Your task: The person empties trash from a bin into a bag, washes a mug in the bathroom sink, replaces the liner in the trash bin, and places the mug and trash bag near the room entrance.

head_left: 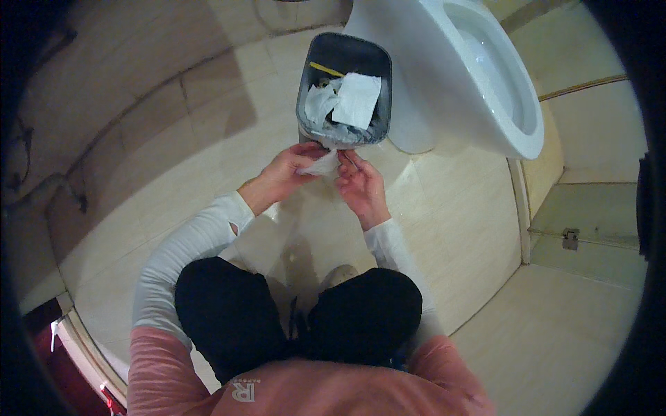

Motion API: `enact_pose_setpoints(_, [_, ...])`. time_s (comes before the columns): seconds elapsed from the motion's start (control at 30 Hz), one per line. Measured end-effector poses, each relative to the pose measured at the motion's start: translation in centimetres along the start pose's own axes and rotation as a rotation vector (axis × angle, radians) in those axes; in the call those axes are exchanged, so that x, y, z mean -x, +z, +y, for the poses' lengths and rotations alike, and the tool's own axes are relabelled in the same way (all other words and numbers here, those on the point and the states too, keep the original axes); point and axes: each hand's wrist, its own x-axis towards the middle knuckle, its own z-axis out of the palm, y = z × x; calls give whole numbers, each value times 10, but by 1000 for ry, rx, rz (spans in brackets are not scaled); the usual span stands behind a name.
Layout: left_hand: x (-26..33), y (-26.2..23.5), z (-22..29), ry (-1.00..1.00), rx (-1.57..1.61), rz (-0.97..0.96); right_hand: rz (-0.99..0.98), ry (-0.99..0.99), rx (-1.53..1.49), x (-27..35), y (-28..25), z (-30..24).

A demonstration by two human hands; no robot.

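A person crouches over a pale tiled floor (444, 215), both hands reaching forward to the near side of a dark grey bin (357, 50). The left hand (283, 173) has its fingers drawn in close, pinching a thin whitish film (320, 165) that spreads over the fingertips and runs toward the right hand. The film is just below the bin's near rim; whether it joins the pale, crinkled material inside that rim is unclear. The right hand (361, 186) is turned partly palm up, its fingers curled and narrowly spaced beside the film's right end; whether they grip it is hard to make out.

Inside the bin, a flat white paper (357, 100) lies to the right of a crumpled white tissue (320, 104), and a yellow strip (326, 69) slants near the left wall, above the tissue.

The only lettering that shows is on the person's pink top (312, 388): a pale print (243, 391) low in the view, made of one large character with a row of much smaller ones beside it. White sleeves (184, 249) cover the forearms, and dark trousers (225, 308) cover the bent knees, with a light shoe (338, 275) between them. A white ceramic fixture (451, 83) with an oval bowl stands just right of the bin. Farther right, a metal hinge (570, 238) sits on a greenish glass panel (600, 208).
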Motion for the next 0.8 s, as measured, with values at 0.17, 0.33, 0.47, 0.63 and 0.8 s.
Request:
enact_pose_setpoints(0.17, [-12, 7, -15, 29, 422, -216, -81, 11, -275, -2, 6, 1])
enact_pose_setpoints(0.33, [-6, 23, -3, -25, 636, -14, -89, 17, -266, -3, -7, -2])
enact_pose_setpoints(0.47, [0, 14, 19, 118, 679, 39, -29, -106, -273, 4, -29, -31])
enact_pose_setpoints(0.63, [-3, 12, 72, 325, 447, 198, -118, -427, 75, 5, -32, -114])
enact_pose_setpoints(0.8, [-10, 54, 145, 503, 47, 50, -186, -629, 437, 11, 81, -166])
